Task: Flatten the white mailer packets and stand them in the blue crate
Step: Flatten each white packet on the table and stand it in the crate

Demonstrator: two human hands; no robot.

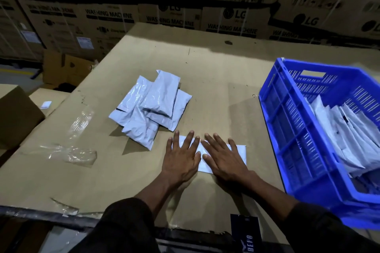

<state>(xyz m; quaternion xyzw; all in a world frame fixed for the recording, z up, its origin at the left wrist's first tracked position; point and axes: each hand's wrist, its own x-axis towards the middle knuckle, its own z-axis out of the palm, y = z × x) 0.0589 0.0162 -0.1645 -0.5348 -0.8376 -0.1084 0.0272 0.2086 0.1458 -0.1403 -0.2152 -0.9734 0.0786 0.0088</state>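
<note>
From the head camera, both hands lie flat, fingers straight and spread, on one white mailer packet [239, 153] that lies near the front edge of a cardboard-covered table [216, 72]. The left hand [181, 159] covers the packet's left end, the right hand [224, 160] its middle — the two nearly touch at the thumbs, and neither grips anything. Dark sleeves cover both forearms.

Just beyond the hands sits a loose pile of white packets [150, 104], overlapping one another. To the right stands the blue crate [287, 121], slotted-walled, with several white packets [349, 135] leaning on edge inside it.

Clear plastic wrap [70, 153] lies crumpled on the table's left part. Behind the table rises a wall of brown cartons [109, 16] — the print reads "LG" and "WASHING MACHINE", repeated across several boxes. A dark tag [245, 232] at the lower edge carries pale lettering, too blurred to read.
</note>
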